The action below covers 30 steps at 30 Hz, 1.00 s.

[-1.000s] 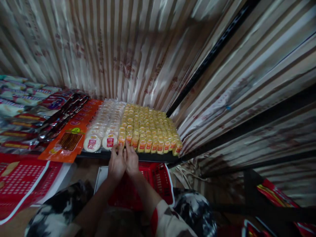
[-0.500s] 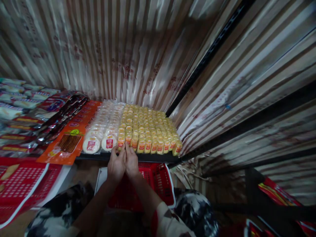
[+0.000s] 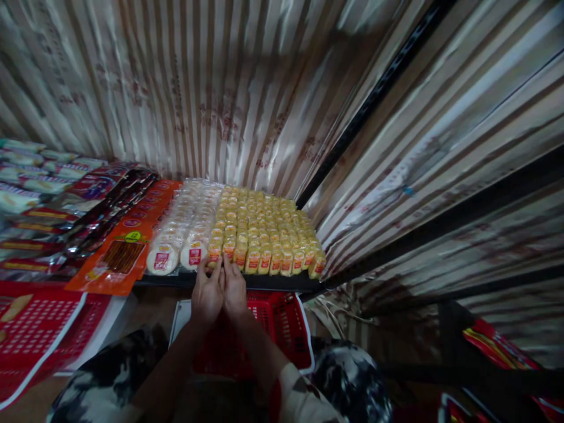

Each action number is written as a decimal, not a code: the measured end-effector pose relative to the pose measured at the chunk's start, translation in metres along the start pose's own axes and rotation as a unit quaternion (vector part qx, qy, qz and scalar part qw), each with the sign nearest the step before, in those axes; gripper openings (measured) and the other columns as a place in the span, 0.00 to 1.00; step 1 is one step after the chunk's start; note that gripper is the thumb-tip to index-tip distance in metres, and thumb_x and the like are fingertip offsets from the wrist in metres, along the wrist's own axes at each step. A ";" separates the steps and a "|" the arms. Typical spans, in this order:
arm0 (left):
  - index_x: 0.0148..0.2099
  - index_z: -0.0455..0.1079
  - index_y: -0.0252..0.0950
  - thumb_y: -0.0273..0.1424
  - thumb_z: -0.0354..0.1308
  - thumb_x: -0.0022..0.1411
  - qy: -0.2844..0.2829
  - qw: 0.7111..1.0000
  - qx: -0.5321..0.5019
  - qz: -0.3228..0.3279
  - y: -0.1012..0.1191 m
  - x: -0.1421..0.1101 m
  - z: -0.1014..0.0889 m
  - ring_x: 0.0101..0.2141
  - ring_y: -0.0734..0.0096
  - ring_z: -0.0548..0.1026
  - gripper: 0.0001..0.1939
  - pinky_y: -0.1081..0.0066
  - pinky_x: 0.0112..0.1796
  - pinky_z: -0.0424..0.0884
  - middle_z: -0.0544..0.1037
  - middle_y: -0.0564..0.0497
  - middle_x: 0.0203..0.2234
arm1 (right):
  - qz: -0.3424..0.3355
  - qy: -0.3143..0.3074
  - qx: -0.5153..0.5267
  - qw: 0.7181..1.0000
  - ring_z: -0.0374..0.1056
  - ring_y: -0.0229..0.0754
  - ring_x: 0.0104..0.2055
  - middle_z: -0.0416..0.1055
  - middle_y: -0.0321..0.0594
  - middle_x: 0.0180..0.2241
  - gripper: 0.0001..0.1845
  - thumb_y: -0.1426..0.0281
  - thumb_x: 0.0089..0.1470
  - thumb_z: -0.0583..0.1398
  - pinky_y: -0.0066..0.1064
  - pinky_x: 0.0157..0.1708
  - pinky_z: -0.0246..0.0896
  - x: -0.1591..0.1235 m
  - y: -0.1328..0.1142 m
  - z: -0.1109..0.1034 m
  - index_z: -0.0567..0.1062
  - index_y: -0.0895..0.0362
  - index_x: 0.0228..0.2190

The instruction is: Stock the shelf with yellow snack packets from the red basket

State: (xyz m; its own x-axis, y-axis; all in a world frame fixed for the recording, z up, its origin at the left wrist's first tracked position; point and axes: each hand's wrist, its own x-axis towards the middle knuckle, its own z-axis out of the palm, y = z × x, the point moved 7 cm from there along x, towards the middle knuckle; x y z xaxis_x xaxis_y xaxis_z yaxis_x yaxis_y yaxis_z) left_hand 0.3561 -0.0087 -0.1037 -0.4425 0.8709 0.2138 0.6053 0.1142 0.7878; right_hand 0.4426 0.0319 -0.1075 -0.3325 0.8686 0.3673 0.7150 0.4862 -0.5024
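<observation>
Small yellow-wrapped snack packs (image 3: 264, 258) with orange-red labels stand upright in tight rows on a black shelf (image 3: 273, 282). My left hand (image 3: 208, 294) is at the front of the leftmost row, its fingers closed around the lower part of the front pack (image 3: 215, 251). Right beside it, my right hand (image 3: 234, 291) has its fingertips together against the front packs at the same corner. The hands nearly touch, and they hide the lower parts of these packs. Round white crackers (image 3: 191, 256) in clear wrappers line up just left of my left hand.
Below the shelf, under my forearms, is a red basket (image 3: 286, 317) with a white handle. Another red basket (image 3: 39, 329) is at the left. An orange snack bag (image 3: 118, 258) overhangs the shelf edge. Striped plastic sheeting (image 3: 198, 88) and a black post (image 3: 374, 100) stand behind.
Both hands stay at the same front packs, with only a slight shift of the fingers. The rows look unchanged.
</observation>
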 end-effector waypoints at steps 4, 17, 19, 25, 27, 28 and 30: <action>0.57 0.65 0.38 0.31 0.46 0.62 -0.013 1.000 0.026 0.012 0.005 0.001 0.000 0.48 0.60 0.69 0.22 0.62 0.48 0.69 0.60 0.41 0.55 | -0.008 0.002 -0.005 1.000 0.68 0.42 0.36 0.71 0.46 0.35 0.25 0.71 0.60 0.46 0.30 0.38 0.66 0.001 0.000 0.000 0.62 0.60 0.58; 0.56 0.66 0.39 0.32 0.47 0.61 -0.017 1.000 -0.008 0.025 0.006 0.006 0.000 0.46 0.63 0.71 0.22 0.65 0.46 0.71 0.62 0.43 0.56 | 0.016 0.012 0.012 1.000 0.67 0.42 0.34 0.71 0.45 0.33 0.25 0.70 0.60 0.46 0.29 0.36 0.66 0.000 0.009 0.007 0.63 0.61 0.57; 0.56 0.66 0.39 0.31 0.47 0.61 -0.013 1.000 -0.010 0.027 0.006 0.007 0.000 0.47 0.63 0.70 0.22 0.66 0.47 0.71 0.62 0.43 0.55 | 0.020 0.008 0.015 1.000 0.67 0.42 0.35 0.71 0.46 0.33 0.25 0.70 0.60 0.46 0.29 0.38 0.66 0.000 0.009 0.007 0.63 0.62 0.57; 0.55 0.68 0.36 0.29 0.46 0.60 -0.006 0.998 -0.025 0.053 0.006 0.009 0.000 0.49 0.64 0.69 0.21 0.67 0.50 0.68 0.64 0.43 0.53 | 0.013 0.016 0.017 1.000 0.67 0.43 0.35 0.71 0.48 0.34 0.26 0.70 0.60 0.45 0.31 0.38 0.66 0.000 0.007 0.007 0.64 0.66 0.56; 0.55 0.67 0.36 0.28 0.46 0.59 -0.012 0.998 -0.024 0.052 0.004 0.008 0.000 0.50 0.64 0.69 0.22 0.67 0.51 0.68 0.63 0.44 0.54 | 0.008 0.024 0.020 0.999 0.67 0.43 0.36 0.71 0.48 0.34 0.26 0.70 0.61 0.44 0.31 0.40 0.65 -0.001 0.005 0.005 0.64 0.65 0.56; 0.56 0.67 0.36 0.27 0.46 0.59 -0.015 0.998 -0.020 0.052 0.004 0.007 0.000 0.51 0.63 0.68 0.23 0.67 0.52 0.67 0.63 0.44 0.55 | 0.003 0.026 0.024 0.999 0.67 0.43 0.37 0.71 0.48 0.35 0.25 0.70 0.61 0.44 0.32 0.41 0.65 -0.001 0.003 0.003 0.63 0.64 0.57; 0.56 0.66 0.36 0.25 0.46 0.57 -0.021 0.998 -0.008 0.054 0.004 0.004 -0.001 0.53 0.62 0.67 0.24 0.67 0.52 0.67 0.62 0.44 0.56 | -0.012 0.025 0.039 0.999 0.67 0.44 0.40 0.71 0.49 0.37 0.25 0.70 0.61 0.44 0.33 0.43 0.65 -0.002 0.001 -0.002 0.63 0.63 0.57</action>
State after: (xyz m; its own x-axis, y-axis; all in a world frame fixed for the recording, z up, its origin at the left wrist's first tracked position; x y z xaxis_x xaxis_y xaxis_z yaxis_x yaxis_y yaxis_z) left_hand 0.3566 -0.0052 -0.0992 -0.3473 0.8969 0.2736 0.6372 0.0116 0.7706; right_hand 0.4451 0.0304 -0.1066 -0.3169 0.8514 0.4179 0.6565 0.5149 -0.5512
